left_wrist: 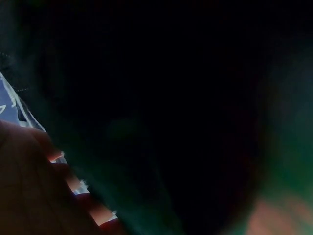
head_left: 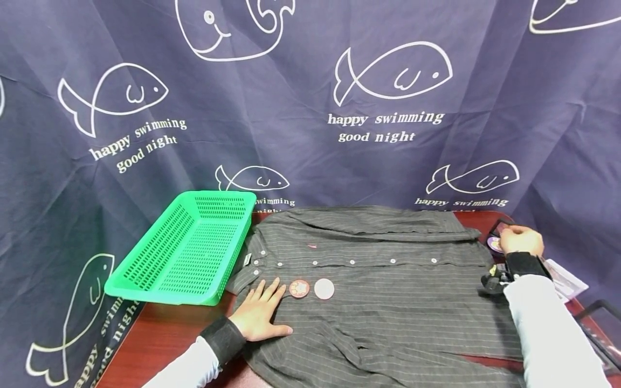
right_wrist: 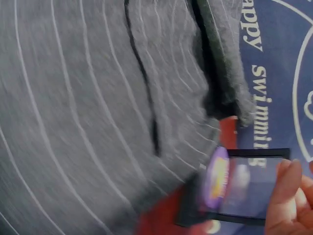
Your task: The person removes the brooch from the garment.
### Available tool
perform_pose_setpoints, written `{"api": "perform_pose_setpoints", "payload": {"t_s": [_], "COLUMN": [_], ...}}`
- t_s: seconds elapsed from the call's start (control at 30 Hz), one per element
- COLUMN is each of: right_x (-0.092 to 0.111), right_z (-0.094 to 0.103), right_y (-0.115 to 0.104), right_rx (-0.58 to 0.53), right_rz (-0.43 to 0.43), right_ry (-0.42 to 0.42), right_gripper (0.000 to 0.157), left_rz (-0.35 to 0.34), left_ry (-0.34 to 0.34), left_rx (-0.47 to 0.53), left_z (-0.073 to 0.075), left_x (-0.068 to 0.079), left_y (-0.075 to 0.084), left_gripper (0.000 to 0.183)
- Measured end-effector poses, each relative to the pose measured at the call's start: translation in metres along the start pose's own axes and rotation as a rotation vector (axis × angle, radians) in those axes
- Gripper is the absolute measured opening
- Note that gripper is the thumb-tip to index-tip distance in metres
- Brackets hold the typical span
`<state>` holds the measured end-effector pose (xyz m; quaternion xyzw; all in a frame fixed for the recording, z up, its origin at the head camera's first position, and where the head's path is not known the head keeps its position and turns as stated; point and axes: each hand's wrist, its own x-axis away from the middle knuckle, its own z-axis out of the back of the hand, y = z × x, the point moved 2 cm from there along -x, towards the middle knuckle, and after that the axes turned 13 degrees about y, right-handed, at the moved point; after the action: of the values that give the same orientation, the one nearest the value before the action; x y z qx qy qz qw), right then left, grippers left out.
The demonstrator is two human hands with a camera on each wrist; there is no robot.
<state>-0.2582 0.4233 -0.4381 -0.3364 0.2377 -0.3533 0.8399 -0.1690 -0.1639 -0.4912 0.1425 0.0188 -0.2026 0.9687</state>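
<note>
A dark grey pinstriped shirt (head_left: 402, 296) with white buttons is spread across the table. On its front lie a round red-edged paw-print badge (head_left: 299, 289) and a plain pale disc (head_left: 324, 289). My left hand (head_left: 261, 312) rests on the shirt beside them, fingers spread. At the far right, my right hand (head_left: 523, 241) pinches the edge of a black-rimmed clear case (right_wrist: 252, 193). A purple round badge (right_wrist: 216, 178) overlaps the case's near end in the right wrist view. Dark cloth hides most of the left wrist view, with some fingers (left_wrist: 73, 181) at its lower left.
A green plastic basket (head_left: 213, 253) stands at the table's left, beside the shirt collar. Past my right wrist lie a clear-and-white flat packet (head_left: 566, 277) and another black-rimmed object (head_left: 604, 307). A blue fish-print curtain (head_left: 310, 108) hangs behind the red-brown table (head_left: 170, 328).
</note>
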Motion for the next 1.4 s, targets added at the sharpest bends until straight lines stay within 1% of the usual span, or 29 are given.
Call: {"api": "perform_pose_setpoints", "payload": {"t_s": [0.07, 0.2, 0.23, 0.3, 0.4, 0.57, 0.83, 1.0, 1.17, 1.27, 1.4], "right_x": [-0.005, -0.017, -0.021, -0.026, -0.029, -0.026, -0.021, -0.024, -0.032, -0.035, -0.030], "right_z": [0.000, 0.002, 0.003, 0.003, 0.002, 0.002, 0.001, -0.003, -0.009, -0.011, -0.009], "right_y": [-0.005, -0.017, -0.019, -0.021, -0.021, -0.020, -0.016, -0.009, 0.000, 0.003, 0.000], "right_rx": [0.003, 0.057, 0.073, 0.116, 0.182, 0.274, 0.338, 0.373, 0.384, 0.406, 0.429], "right_rz": [0.063, 0.271, 0.317, 0.388, 0.451, 0.532, 0.549, 0.540, 0.529, 0.506, 0.468], "right_ry": [0.038, 0.080, 0.081, 0.056, 0.013, -0.038, -0.082, -0.114, -0.137, -0.136, -0.113], "right_gripper": [0.047, 0.048, 0.049, 0.050, 0.052, 0.049, 0.044, 0.041, 0.039, 0.040, 0.041], "left_rz": [0.003, 0.002, 0.003, 0.003, 0.007, 0.007, 0.005, -0.001, -0.004, 0.005, 0.009], "left_ry": [-0.003, -0.007, -0.006, -0.005, -0.008, -0.006, -0.002, 0.004, 0.002, -0.008, -0.010], "left_rx": [0.005, 0.006, 0.006, 0.006, 0.007, 0.007, 0.010, 0.007, 0.006, 0.010, 0.016], "left_z": [-0.001, -0.002, -0.002, -0.002, -0.002, 0.000, 0.001, 0.000, -0.001, 0.001, 0.003], "left_x": [0.000, 0.000, 0.000, 0.000, 0.000, 0.000, 0.000, 0.000, 0.000, 0.001, 0.000], "left_y": [-0.001, -0.002, -0.002, -0.002, -0.002, -0.001, 0.001, 0.000, -0.001, 0.001, 0.003], "left_gripper": [0.098, 0.098, 0.098, 0.098, 0.098, 0.098, 0.097, 0.097, 0.097, 0.097, 0.097]}}
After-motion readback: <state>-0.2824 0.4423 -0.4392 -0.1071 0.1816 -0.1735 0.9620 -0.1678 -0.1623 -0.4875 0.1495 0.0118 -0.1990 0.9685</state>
